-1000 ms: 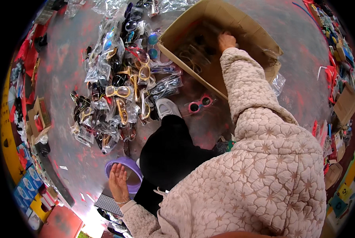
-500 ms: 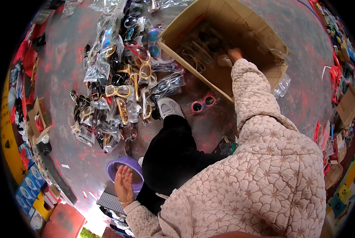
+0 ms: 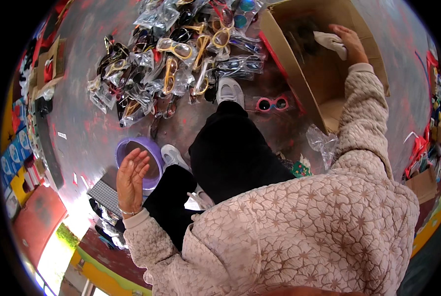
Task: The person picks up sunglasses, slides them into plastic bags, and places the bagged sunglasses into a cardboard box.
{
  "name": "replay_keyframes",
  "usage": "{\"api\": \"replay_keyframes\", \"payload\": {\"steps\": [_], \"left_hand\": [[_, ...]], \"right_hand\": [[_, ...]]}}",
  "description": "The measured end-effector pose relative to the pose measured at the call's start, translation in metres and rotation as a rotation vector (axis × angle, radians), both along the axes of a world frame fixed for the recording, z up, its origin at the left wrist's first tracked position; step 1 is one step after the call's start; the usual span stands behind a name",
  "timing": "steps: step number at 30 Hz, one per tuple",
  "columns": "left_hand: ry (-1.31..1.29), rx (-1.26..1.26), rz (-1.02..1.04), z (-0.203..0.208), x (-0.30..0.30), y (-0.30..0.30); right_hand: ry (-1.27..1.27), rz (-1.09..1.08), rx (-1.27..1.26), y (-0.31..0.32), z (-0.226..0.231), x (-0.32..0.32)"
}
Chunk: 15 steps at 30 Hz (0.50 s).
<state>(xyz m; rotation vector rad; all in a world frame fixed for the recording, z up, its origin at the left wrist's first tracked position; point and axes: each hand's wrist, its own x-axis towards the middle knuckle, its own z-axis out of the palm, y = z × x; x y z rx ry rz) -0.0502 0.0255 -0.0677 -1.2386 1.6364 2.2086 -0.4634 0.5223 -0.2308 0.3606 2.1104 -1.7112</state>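
Note:
My right hand (image 3: 351, 45) is inside the cardboard box (image 3: 324, 109), its fingers closed on a crumpled white cloth (image 3: 331, 42). Dark, blurred shapes like glasses lie by the box's inner left wall. Beside the purple bucket (image 3: 162, 157), my left hand (image 3: 130, 180) is raised and empty, fingers stretched out. Pink-red round sunglasses (image 3: 273, 104) rest on the floor between my shoe and the box. Left of them spreads a large heap of sunglasses in clear plastic bags, among them yellow-framed glasses (image 3: 174, 48).
A clear plastic bag (image 3: 322, 144) lies under the box's near corner. A dark checked flat piece (image 3: 105, 193) is below the bucket. At the far left stands a small open carton (image 3: 51, 69). Mixed goods line the right edge.
My right hand has lifted inside the box with the white cloth, which now shows clearly. My view has shifted, so the heap and box sit higher. My left hand stays raised and open.

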Motion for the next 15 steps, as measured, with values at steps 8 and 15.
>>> {"api": "replay_keyframes", "payload": {"steps": [8, 15], "left_hand": [[0.124, 0.093, 0.03, -0.001, 0.017, -0.008], [0.122, 0.05, -0.003, 0.015, 0.034, -0.007]], "right_hand": [[0.547, 1.188, 0.491, -0.179, 0.092, 0.079], [0.488, 1.329, 1.116, -0.24, -0.053, 0.128]]}}
